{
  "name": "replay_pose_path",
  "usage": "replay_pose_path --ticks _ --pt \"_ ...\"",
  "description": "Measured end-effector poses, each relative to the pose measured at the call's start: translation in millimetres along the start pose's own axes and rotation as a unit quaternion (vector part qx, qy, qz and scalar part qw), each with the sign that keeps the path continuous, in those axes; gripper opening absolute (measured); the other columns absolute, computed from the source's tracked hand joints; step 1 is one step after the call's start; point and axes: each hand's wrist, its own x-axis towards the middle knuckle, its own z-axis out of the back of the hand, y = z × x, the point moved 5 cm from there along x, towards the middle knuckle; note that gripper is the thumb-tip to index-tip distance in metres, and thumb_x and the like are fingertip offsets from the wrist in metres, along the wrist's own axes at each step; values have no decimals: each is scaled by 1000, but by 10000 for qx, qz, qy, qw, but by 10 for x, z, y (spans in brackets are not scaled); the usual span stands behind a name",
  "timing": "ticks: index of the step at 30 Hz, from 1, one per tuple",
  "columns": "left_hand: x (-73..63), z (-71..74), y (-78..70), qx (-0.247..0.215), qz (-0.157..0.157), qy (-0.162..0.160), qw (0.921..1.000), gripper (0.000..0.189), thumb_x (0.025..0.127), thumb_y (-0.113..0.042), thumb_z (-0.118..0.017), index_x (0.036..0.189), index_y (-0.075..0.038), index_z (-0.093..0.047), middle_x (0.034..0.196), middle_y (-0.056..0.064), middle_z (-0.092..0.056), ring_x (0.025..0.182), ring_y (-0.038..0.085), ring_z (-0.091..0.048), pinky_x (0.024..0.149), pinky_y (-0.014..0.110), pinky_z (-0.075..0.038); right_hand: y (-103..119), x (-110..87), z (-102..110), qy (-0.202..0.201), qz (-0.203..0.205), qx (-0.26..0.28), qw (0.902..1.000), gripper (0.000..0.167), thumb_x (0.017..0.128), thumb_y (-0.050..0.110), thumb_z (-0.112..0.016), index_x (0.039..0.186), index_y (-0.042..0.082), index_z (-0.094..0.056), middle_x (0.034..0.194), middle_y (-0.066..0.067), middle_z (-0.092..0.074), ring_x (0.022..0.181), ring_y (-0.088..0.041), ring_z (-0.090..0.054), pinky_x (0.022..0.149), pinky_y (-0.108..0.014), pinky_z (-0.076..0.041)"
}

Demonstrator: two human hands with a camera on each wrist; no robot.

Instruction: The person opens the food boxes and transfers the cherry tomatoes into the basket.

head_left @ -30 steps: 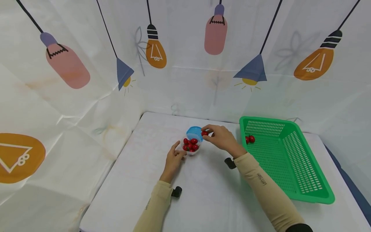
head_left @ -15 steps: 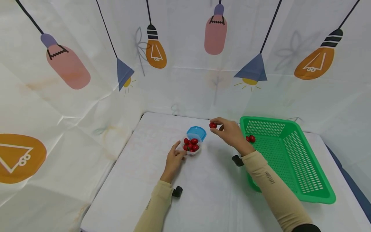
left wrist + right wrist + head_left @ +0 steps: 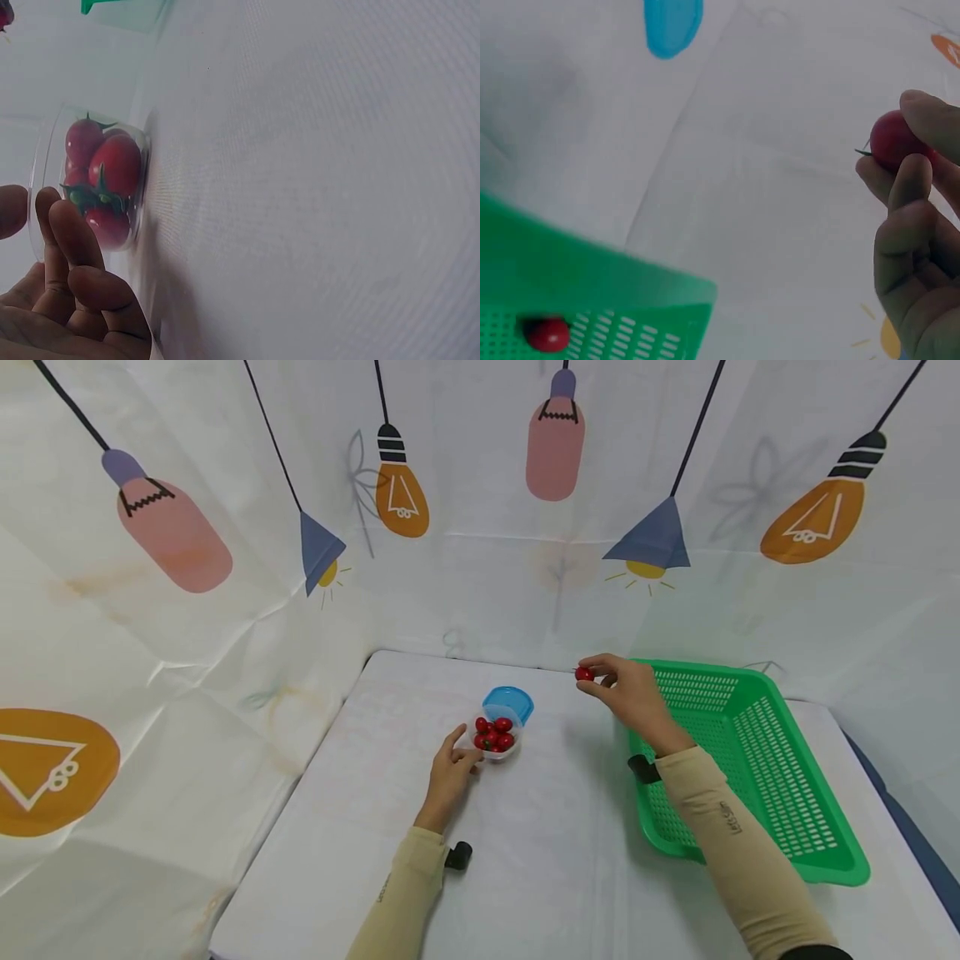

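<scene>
Thumb and fingers of my right hand (image 3: 630, 697) pinch a red cherry tomato (image 3: 892, 141), its green stem showing. The hand is raised by the near-left rim of a green plastic basket (image 3: 813, 760). My left hand (image 3: 448, 777) rests at the left front of a small clear plastic container (image 3: 140, 202), fingers relaxed and fingertips right at its rim. Several cherry tomatoes (image 3: 116, 165) fill the container. Its blue lid (image 3: 510, 700) stands open behind it. Inside the basket, a tomato (image 3: 549, 335) shows in the right wrist view; my right hand hides that spot from the head view.
A white cloth covers the table (image 3: 540, 860), and its back edge meets a white wall sheet (image 3: 480, 593) printed with lamps. The basket takes up the table's right side. Black wrist cameras (image 3: 458, 856) jut from both sleeves.
My right hand has carried the pinched tomato from beside the blue lid rightward and up to the basket's left rim. The left hand and the container have stayed in place.
</scene>
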Motion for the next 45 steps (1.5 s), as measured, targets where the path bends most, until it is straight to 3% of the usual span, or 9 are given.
replay_pose_path --ticks 10,16,22,31,38,45 --pt "7 -8 11 -32 46 15 10000 59 100 -20 -62 155 -19 -42 101 8 -71 86 26 -65 82 36 -50 -333 -58 300 -413 -210 -98 9989 36 90 20 -79 124 11 -72 101 -14 -74 76 -22 -61 56 -28 -48" --pt "11 1 5 -37 49 -9 10000 59 99 -20 -62 155 -19 -43 100 8 -72 84 26 -65 83 37 -50 -542 -113 468 -499 -323 -257 9979 37 94 22 -75 128 10 -69 113 -19 -72 83 -26 -63 60 -28 -47" --pt "6 4 -6 -45 32 5 10000 59 99 -20 -62 155 -18 -43 100 8 -72 84 26 -65 84 37 -50 -782 -177 566 -381 -409 -405 9976 37 96 25 -72 129 10 -65 119 -21 -69 87 -30 -65 59 -34 -48" --pt "12 4 -1 -81 95 15 9999 59 99 -20 -63 154 -19 -43 100 8 -72 83 25 -64 82 35 -49 -1169 -302 607 28 -469 -952 9943 36 97 22 -70 127 4 -64 120 -27 -67 92 -42 -67 67 -52 -52" --pt "0 18 -1 -107 82 1 9999 59 99 -20 -63 154 -18 -43 101 10 -71 85 27 -64 85 39 -49 -1421 -368 549 339 -647 -1000 9923 39 97 20 -70 130 0 -61 123 -32 -63 101 -47 -64 79 -61 -50" --pt "8 8 3 -88 87 18 9999 58 98 -19 -63 154 -19 -44 100 9 -72 83 25 -65 83 36 -49 -1625 -393 449 620 -939 -1026 9883 40 96 21 -72 129 0 -61 123 -34 -62 107 -53 -59 83 -65 -46"
